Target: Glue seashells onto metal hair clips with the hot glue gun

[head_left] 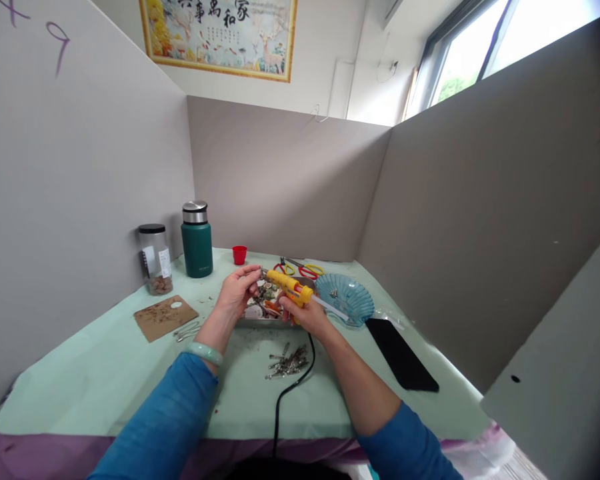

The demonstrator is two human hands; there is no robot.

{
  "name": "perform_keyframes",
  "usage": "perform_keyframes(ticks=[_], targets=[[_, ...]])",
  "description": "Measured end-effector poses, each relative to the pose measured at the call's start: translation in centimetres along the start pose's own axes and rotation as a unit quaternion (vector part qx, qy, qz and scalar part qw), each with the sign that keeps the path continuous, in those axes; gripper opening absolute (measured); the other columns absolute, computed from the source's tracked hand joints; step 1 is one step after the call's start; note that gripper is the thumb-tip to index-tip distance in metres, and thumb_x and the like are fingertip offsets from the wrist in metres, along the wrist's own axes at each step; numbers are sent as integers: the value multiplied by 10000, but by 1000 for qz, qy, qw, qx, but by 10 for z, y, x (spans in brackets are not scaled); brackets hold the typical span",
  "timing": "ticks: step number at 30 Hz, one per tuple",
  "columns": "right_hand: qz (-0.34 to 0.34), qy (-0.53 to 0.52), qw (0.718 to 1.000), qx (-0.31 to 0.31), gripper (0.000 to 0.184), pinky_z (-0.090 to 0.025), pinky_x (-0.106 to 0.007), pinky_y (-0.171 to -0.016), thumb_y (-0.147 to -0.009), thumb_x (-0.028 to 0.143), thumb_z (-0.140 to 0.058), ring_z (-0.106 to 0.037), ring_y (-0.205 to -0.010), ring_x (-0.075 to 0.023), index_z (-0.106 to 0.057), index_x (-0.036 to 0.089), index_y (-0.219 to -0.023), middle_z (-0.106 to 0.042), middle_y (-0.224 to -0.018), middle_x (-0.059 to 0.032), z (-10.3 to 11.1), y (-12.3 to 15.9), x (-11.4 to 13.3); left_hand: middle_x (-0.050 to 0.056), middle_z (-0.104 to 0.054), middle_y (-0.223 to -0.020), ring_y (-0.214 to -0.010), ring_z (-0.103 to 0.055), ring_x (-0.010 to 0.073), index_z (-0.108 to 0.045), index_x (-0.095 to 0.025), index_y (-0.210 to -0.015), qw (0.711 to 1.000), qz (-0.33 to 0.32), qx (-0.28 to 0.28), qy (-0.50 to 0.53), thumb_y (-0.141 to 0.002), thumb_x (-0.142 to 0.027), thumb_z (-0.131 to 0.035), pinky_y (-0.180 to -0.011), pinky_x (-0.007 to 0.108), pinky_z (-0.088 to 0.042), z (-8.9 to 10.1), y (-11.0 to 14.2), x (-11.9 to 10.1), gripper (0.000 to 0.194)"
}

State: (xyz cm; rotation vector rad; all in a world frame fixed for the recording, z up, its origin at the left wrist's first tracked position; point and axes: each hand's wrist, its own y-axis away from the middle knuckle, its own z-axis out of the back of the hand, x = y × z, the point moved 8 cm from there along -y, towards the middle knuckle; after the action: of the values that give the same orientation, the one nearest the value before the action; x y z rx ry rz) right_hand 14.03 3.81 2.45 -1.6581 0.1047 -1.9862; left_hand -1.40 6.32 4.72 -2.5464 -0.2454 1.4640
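Observation:
My right hand [300,312] is wrapped round the handle of a yellow hot glue gun [289,285], with a translucent glue stick [333,308] jutting from its rear. The nozzle points up and left at the fingertips of my left hand [240,288]. Those fingers pinch something small, too tiny and too covered to name. Beneath both hands lies a metal tray [260,324] filled with shells and small trinkets, partly hidden by the glue gun and my hands. Nearer to me, a heap of small metal clips [287,362] rests on the tablecloth beside the gun's black cord [279,407].
Left are a brown card [163,319], metal hairpin-like pieces [187,331], a clear jar [156,263] and a green thermos [197,243]. A red cup [239,255] and scissors [307,270] stand behind the tray. Right are a blue shell-shaped dish [353,297] and a black phone-like slab [403,355]. Grey partitions [290,180] enclose the table.

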Motion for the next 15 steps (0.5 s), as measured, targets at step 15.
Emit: perform_keyframes(ticks=[15], targets=[[-12,26,1000,10,333,-393,-188,-382,-823,500,-568,-482,-424,-87,-585,174,-892,-556,-535,23,-1,0,-5,11,-618,-649,-513,-551,78,-659,-94,-834,999,13,-35,8,-579,-187,-797,-537,220,-501,5,-1,2,304]])
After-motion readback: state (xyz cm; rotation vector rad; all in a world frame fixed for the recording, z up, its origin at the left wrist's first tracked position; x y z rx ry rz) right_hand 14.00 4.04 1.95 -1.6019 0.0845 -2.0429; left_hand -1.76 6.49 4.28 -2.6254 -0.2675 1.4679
